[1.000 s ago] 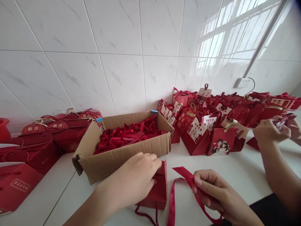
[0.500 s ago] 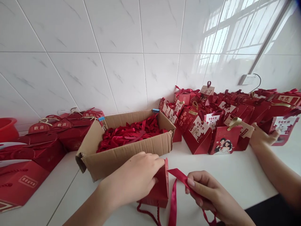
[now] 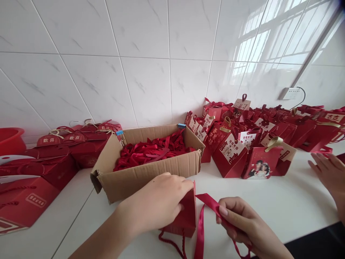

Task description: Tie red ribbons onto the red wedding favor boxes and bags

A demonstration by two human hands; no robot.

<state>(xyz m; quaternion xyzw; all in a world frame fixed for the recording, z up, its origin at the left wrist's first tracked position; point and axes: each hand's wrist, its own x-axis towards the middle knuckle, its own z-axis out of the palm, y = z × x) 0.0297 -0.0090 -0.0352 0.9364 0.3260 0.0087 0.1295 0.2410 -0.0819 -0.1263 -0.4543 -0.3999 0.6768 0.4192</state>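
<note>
My left hand (image 3: 161,199) is closed over the top of a small red gift box (image 3: 185,216), its fingertips partly hidden behind the edge. A twisted red cord handle (image 3: 172,244) hangs from the box's near side onto the table. To the right, my right hand (image 3: 239,219) pinches a red satin ribbon (image 3: 207,201) between thumb and fingers. One end of the ribbon reaches the box's right face; a long tail droops beside it, and more trails below my palm. Just behind my left hand stands an open cardboard box (image 3: 151,180) full of loose red ribbons (image 3: 153,151).
Several finished-looking red gift boxes (image 3: 231,158) crowd the back right along the tiled wall. More red boxes (image 3: 48,172) lie at the left by a red basin (image 3: 10,140). Another person's hand (image 3: 329,172) is over the white table (image 3: 269,201) at the right.
The other person's hand has let go of a red box and moved right. My view has shifted slightly; my hands keep the same hold on the gift box and ribbon.
</note>
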